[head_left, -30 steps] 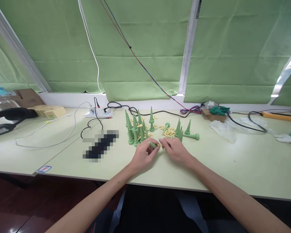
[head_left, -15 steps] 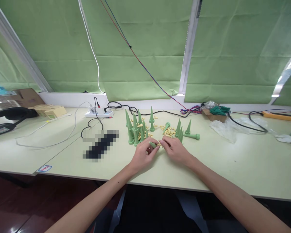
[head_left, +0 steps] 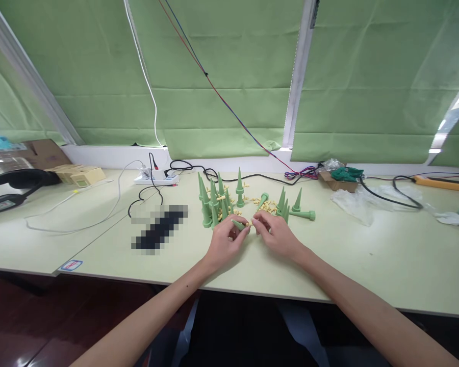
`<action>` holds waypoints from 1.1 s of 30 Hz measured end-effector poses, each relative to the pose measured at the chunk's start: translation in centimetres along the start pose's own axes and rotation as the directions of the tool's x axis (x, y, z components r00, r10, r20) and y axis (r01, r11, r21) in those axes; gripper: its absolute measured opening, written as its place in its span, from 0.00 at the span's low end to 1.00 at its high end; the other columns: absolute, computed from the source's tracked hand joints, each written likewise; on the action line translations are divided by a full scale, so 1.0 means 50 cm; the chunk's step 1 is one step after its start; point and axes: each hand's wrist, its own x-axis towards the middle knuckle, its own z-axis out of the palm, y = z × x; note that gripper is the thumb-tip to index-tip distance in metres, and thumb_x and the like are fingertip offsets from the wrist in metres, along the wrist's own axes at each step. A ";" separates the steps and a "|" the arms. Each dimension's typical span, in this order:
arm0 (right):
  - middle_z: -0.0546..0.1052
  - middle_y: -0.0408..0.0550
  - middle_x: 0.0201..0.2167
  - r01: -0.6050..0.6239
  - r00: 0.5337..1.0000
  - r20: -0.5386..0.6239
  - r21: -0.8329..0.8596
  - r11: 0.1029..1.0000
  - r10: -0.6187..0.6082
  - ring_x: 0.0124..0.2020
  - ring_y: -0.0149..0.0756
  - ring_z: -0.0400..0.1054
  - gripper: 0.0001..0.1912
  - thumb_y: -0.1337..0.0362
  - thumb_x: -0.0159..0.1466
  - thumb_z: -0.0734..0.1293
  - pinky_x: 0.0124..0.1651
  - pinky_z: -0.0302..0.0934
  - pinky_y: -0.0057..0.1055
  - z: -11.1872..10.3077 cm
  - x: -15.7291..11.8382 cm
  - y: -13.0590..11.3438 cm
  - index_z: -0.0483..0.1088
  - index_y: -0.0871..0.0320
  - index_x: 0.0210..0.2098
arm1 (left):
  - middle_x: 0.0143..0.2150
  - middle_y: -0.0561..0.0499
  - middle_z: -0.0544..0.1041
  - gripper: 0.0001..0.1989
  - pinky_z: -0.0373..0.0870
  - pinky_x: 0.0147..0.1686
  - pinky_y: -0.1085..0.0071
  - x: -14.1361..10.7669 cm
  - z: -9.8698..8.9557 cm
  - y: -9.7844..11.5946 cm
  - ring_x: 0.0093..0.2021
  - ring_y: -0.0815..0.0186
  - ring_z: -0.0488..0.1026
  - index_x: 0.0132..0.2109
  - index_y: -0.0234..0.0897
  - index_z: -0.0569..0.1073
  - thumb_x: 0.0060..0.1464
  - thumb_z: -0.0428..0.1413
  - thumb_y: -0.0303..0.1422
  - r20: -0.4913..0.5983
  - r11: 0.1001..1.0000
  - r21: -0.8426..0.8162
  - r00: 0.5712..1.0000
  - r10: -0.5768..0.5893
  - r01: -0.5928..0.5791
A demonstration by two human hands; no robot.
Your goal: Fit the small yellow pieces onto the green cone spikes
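Note:
My left hand (head_left: 228,238) is closed around a green plastic spike (head_left: 237,225), its pointed end aimed up and to the left. At the spike's near end sits a small yellow plastic piece (head_left: 249,223). The fingertips of my right hand (head_left: 274,232) pinch this yellow piece, so both hands almost meet. Behind my left hand stand several green spikes (head_left: 213,193), some with yellow pieces on them. More green spikes (head_left: 282,201) stand and lie behind my right hand. A loose heap of yellow pieces (head_left: 268,206) lies between the two groups.
A white power strip (head_left: 156,177) with cables stands at the back left. Left of my hands lies a blurred dark object (head_left: 159,228). Headphones (head_left: 19,186) rest at far left. A small carton (head_left: 338,182) and clear plastic bags (head_left: 354,204) are at the right.
The spike in my left hand has tipped slightly and shifted a little up and left. My right fingers stay at the yellow piece, barely moved.

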 end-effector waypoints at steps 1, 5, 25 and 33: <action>0.70 0.41 0.24 0.009 1.000 0.010 0.012 1.000 -0.009 0.25 0.32 0.62 0.09 0.61 0.71 0.56 0.31 0.53 0.29 0.000 0.000 -0.001 0.63 0.56 0.36 | 0.40 0.47 0.75 0.06 0.68 0.23 0.76 0.000 0.000 0.000 0.29 0.71 0.70 0.41 0.36 0.73 0.59 0.56 0.34 -0.005 1.000 -0.002 1.000 -0.005 0.005; 0.69 0.41 0.25 0.037 0.999 0.024 0.003 0.999 -0.037 0.25 0.32 0.61 0.09 0.63 0.70 0.56 0.31 0.53 0.29 -0.001 0.000 0.000 0.61 0.55 0.33 | 0.40 0.48 0.75 0.06 0.68 0.24 0.75 -0.001 -0.001 0.000 0.29 0.71 0.70 0.41 0.37 0.73 0.59 0.55 0.33 0.018 1.000 0.004 1.000 0.004 -0.004; 0.67 0.40 0.23 0.019 1.000 0.011 -0.048 0.999 -0.018 0.24 0.31 0.60 0.13 0.61 0.71 0.55 0.30 0.52 0.29 0.002 0.002 0.004 0.61 0.55 0.30 | 0.39 0.48 0.75 0.06 0.67 0.24 0.75 -0.002 -0.001 -0.001 0.28 0.71 0.70 0.41 0.37 0.73 0.60 0.55 0.34 0.040 1.000 0.011 0.999 0.006 -0.007; 0.68 0.41 0.25 0.047 0.999 0.023 -0.016 0.999 -0.047 0.26 0.32 0.61 0.09 0.64 0.70 0.57 0.31 0.52 0.29 0.001 0.002 0.006 0.61 0.55 0.32 | 0.39 0.48 0.75 0.05 0.67 0.24 0.75 -0.002 0.000 -0.003 0.28 0.71 0.69 0.41 0.37 0.73 0.60 0.55 0.34 0.047 1.000 0.015 0.999 0.005 -0.006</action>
